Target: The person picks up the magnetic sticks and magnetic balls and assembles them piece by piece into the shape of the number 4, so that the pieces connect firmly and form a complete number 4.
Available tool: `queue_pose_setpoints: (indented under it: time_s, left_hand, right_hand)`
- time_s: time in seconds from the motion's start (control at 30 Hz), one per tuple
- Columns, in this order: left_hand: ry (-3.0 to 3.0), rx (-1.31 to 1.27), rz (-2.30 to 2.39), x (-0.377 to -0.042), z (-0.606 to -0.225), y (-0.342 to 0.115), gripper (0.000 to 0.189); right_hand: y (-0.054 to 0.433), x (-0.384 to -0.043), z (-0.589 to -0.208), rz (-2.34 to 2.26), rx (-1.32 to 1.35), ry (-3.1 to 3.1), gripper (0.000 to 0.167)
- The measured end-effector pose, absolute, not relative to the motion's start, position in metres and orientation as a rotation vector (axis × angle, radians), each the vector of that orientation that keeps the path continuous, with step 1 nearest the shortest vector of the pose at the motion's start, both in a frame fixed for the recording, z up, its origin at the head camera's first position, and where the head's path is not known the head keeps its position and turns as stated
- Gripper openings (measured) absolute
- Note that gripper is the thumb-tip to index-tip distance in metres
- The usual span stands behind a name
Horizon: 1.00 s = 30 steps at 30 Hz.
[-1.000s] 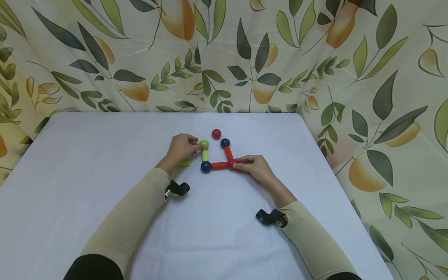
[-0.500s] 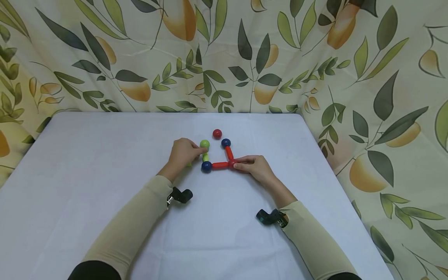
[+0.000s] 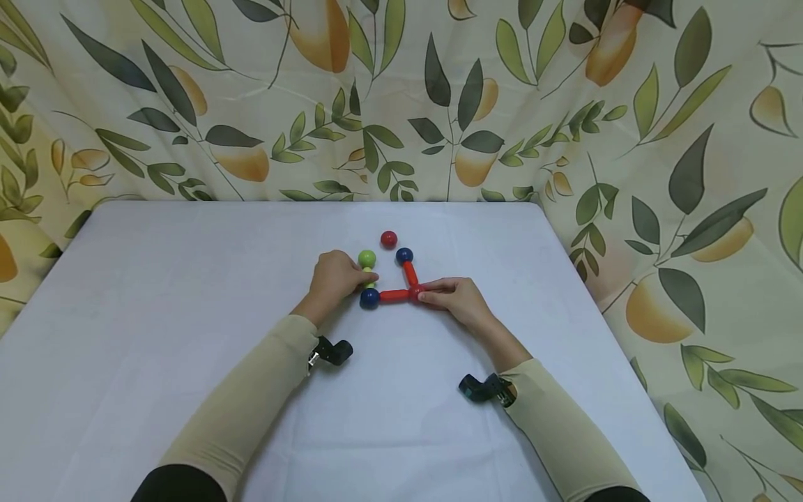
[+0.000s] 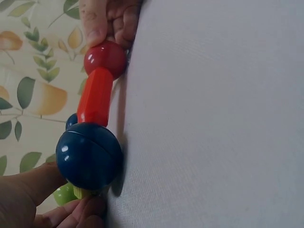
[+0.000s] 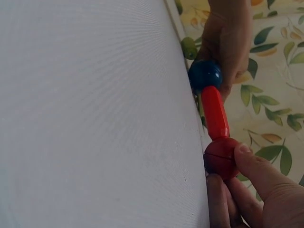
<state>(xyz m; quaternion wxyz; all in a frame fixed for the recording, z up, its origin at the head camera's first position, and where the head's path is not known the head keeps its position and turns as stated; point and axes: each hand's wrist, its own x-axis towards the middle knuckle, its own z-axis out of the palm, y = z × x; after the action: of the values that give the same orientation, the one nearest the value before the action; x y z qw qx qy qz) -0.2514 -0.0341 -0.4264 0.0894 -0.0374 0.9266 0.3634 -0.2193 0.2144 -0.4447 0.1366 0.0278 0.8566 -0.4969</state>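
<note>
A chain of toy balls and rods lies mid-table. My left hand (image 3: 337, 277) pinches the light green rod (image 3: 370, 285) that runs from a green ball (image 3: 366, 259) to the near blue ball (image 3: 370, 298); its fingers cover most of that rod. From this blue ball a red rod (image 3: 394, 296) leads to a red ball (image 3: 415, 293), which my right hand (image 3: 461, 300) pinches between thumb and fingers. A second red rod (image 3: 410, 274) slants away to the far blue ball (image 3: 404, 255). In the left wrist view, the near blue ball (image 4: 89, 156) partly hides the green ball.
A loose red ball (image 3: 389, 240) sits behind the chain. Beside the left hand, a green piece (image 5: 189, 47) shows in the right wrist view. The white tabletop (image 3: 389, 418) ends at a leaf-patterned curtain (image 3: 376, 104) at the back.
My left hand has moved from the green ball down along the light green rod toward the near blue ball, covering the loose green piece. The right hand has stayed on the red ball.
</note>
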Motion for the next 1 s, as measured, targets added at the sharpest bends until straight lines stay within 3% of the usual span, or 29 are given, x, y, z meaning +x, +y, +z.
queue_pose_setpoints:
  time_s: [1.0]
  left_hand:
    - [2.698, -0.162, 1.225, -0.2578, -0.4292, -0.0393, 0.031]
  right_hand:
    - [0.2062, -0.2198, -0.4435, -1.440, 0.143, 2.506, 0.034]
